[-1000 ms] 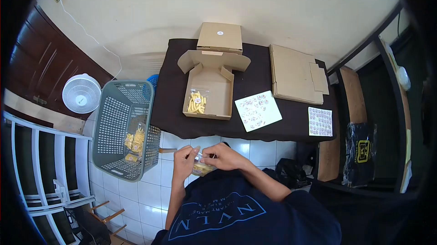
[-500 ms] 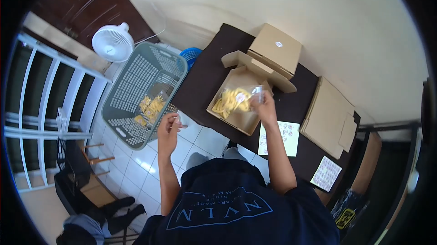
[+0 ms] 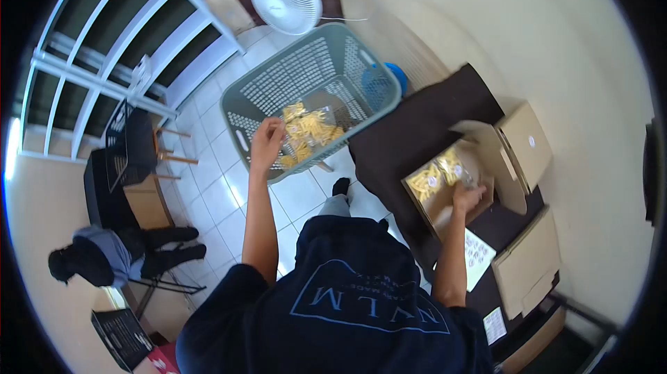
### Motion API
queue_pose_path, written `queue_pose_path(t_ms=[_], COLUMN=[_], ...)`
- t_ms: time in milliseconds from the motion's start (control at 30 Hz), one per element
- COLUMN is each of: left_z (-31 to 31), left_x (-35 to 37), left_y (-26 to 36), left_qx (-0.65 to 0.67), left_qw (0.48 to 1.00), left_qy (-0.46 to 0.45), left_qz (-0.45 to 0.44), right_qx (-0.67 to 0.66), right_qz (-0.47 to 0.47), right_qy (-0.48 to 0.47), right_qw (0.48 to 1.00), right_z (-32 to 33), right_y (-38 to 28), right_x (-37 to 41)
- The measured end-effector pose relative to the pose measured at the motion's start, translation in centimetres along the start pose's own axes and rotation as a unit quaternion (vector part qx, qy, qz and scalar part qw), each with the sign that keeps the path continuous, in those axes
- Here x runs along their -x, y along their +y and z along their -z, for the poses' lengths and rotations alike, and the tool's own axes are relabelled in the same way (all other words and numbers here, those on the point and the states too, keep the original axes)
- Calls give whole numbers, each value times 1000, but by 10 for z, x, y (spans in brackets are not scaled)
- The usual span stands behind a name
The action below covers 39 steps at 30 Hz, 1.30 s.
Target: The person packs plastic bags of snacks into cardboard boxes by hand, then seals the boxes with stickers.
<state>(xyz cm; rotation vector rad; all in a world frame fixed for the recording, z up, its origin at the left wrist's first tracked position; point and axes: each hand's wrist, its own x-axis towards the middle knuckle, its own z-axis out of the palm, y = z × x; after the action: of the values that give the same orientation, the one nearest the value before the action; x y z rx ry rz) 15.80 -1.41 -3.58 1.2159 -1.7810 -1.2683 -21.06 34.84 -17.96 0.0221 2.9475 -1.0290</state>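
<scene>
My right hand (image 3: 470, 197) is inside the open cardboard box (image 3: 441, 218), its fingers closed at the clear end of a plastic bag of yellow snacks (image 3: 450, 165). Beside that bag in the box lies another bag of yellow snacks (image 3: 424, 182) with a round white label. Over the near rim of the grey-green laundry basket (image 3: 278, 72) is my left hand (image 3: 267, 145), fingers loosely bent and nothing visible in them. Several more bags of yellow snacks (image 3: 313, 127) lie in the basket, close to my left fingertips.
A closed box (image 3: 528, 141) and flattened cardboard (image 3: 531, 263) share the dark-covered table (image 3: 389, 131) with sticker sheets (image 3: 478, 256). Behind the basket are a white fan (image 3: 285, 2) and a blue basket (image 3: 396, 77). A person (image 3: 111, 256) sits at the left.
My right hand has lowered its snack bag into the box beside the other. My left hand has moved over the basket. The view has turned toward the basket.
</scene>
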Motion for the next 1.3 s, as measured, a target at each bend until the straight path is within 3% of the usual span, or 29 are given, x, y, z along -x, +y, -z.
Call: queue_pose_path(t_ms=[100, 200, 300, 367, 400, 433, 467, 567, 633, 767, 833, 900, 967, 1033, 1233, 1300], left_z=[14, 15, 14, 17, 17, 16, 11, -9, -25, -57, -71, -85, -95, -102, -93, -90], left_x=[-66, -115, -154, -152, -147, -147, -146, -134, -127, -122, -122, -123, -128, -130, -141, -150], left_y=[-53, -110, -225, -255, -266, -277, -319, -343, -320, -315, -316, -319, -319, -343, -338, -366], left_qx=[-23, -20, -80, -99, -40, 20, -59, -84, -88, -21, 41, 47, 59, 90, 125, 178], left_qw=[999, 989, 977, 973, 952, 918, 924, 891, 879, 841, 833, 830, 827, 806, 864, 930], left_qy=[-29, -45, -49, -52, -62, -71, -93, -105, -125, -224, -214, -216, -112, -113, -98, -104], left_qz=[36, 138, 191, 202, 298, 389, 365, 433, 451, 493, 508, 511, 547, 574, 477, 305], right_qx=[66, 62, 123, -42, -32, -50, -68, -88, -161, -151, -135, -138, -130, -148, -164, -181], right_qz=[61, 58, 78, 156, 158, 104, 48, -1, -111, -158, -188, -194, -205, -201, -214, -201], right_qy=[69, 28, 27, 76, 74, 42, 10, 10, -17, -14, -10, -13, -24, -33, -29, -21], right_qw=[994, 996, 989, 984, 984, 992, 996, 996, 981, 976, 973, 971, 970, 968, 962, 963], right_z=[-3, 15, 22, 20, 33, 48, 57, 76, 95, 111, 115, 121, 123, 126, 125, 125], right_y=[5, -12, 16, 51, 47, 34, 30, 21, -12, -52, -78, -62, -67, -64, -57, -64], right_x=[7, 19, 14, 15, 26, 43, 57, 95, 125, 162, 179, 192, 208, 226, 252, 254])
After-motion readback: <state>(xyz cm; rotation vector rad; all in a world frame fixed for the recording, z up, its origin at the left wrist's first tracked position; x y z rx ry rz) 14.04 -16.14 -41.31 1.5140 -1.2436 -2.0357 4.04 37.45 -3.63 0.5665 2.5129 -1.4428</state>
